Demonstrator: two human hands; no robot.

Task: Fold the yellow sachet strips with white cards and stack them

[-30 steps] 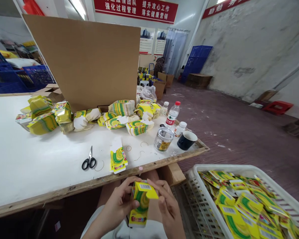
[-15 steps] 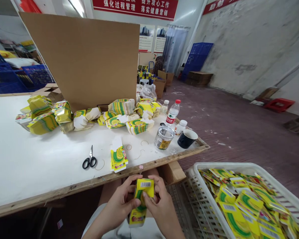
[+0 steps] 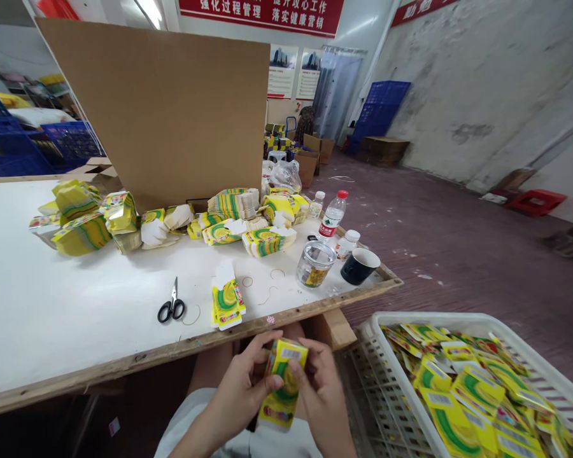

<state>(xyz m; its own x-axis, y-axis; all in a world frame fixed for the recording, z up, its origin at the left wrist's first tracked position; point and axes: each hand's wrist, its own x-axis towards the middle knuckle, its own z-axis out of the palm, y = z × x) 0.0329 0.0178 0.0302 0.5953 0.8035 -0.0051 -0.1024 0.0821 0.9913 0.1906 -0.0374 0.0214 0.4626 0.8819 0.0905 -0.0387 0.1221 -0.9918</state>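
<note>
A small yellow and green carton [image 3: 282, 388] with a barcode on its top end is held over my lap. My left hand [image 3: 248, 378] grips its left side, the thumb across the front. On the other side my right hand [image 3: 318, 385] closes round it, thumb pressed on the face below the barcode. Just beyond the table edge lies a little pile of flat yellow cartons [image 3: 227, 302]. Black-handled scissors [image 3: 172, 305] and loose rubber bands [image 3: 247, 281] rest near that pile.
At right stands a white plastic basket [image 3: 377, 331] full of yellow cartons. Bundled cartons [image 3: 232, 203] line the table before a tall cardboard sheet [image 3: 172, 114]. A dark mug [image 3: 358, 267], a lidded jar [image 3: 315, 264] and a water bottle [image 3: 333, 216] occupy the table's right corner.
Both hands have shifted slightly to the right with the carton, which is now tilted a little more. The things on the table have stayed put.
</note>
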